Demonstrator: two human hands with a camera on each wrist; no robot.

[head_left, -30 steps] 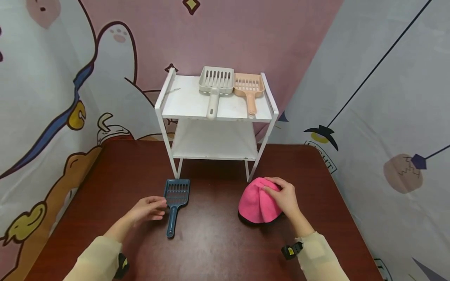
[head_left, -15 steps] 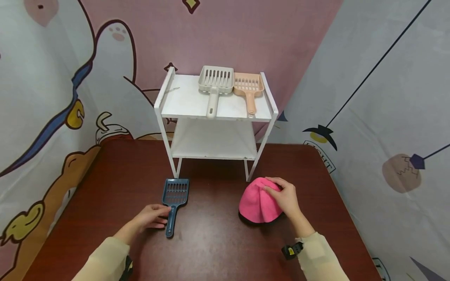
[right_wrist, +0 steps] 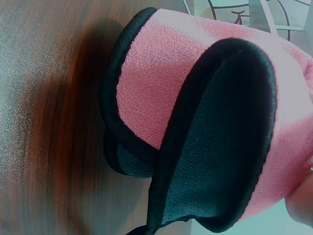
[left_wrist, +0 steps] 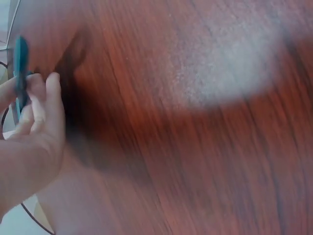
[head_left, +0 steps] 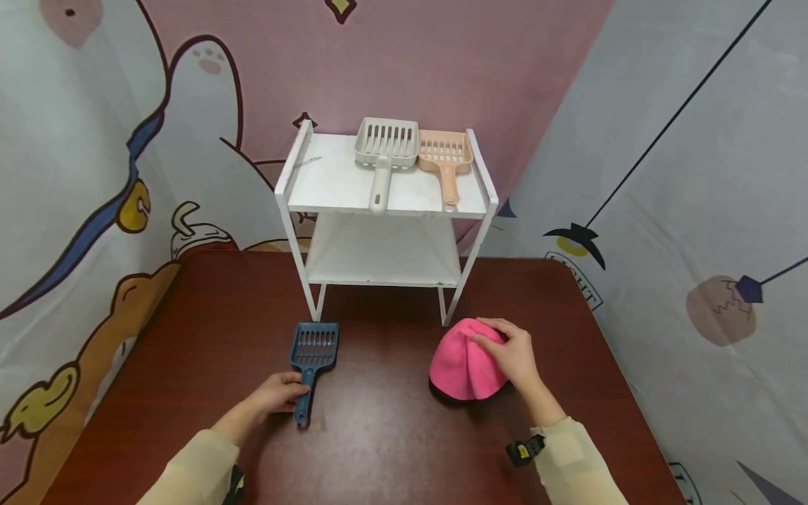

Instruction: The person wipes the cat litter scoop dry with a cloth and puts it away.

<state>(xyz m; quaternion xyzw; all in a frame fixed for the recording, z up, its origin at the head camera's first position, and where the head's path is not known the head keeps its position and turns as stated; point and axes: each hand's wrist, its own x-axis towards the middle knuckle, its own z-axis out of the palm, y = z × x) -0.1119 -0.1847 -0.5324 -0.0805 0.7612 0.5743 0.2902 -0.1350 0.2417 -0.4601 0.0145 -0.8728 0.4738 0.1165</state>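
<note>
In the head view, a dark blue slotted litter scoop (head_left: pixel 314 356) is at the left front of the white shelf, head pointing away. My left hand (head_left: pixel 278 394) pinches its handle between thumb and fingers. In the left wrist view the scoop (left_wrist: pixel 20 56) shows edge-on, above its shadow on the table. My right hand (head_left: pixel 514 354) grips the top of a bunched pink cloth (head_left: pixel 463 365) on the right. The right wrist view shows the cloth (right_wrist: pixel 151 78) with black trim and a dark teal underside, its lower edge folded back.
A white two-tier shelf (head_left: pixel 385 270) stands at the back of the brown table (head_left: pixel 379 449). On its top tier lie a pale grey litter scoop (head_left: pixel 381 186) and a peach one (head_left: pixel 449 184), side by side with handles forward. A patterned curtain (head_left: pixel 410 63) hangs behind.
My left hand has moved from beside the scoop's head down to its handle and taken hold of it. The handle has shifted slightly left. My right hand keeps its grip on the cloth.
</note>
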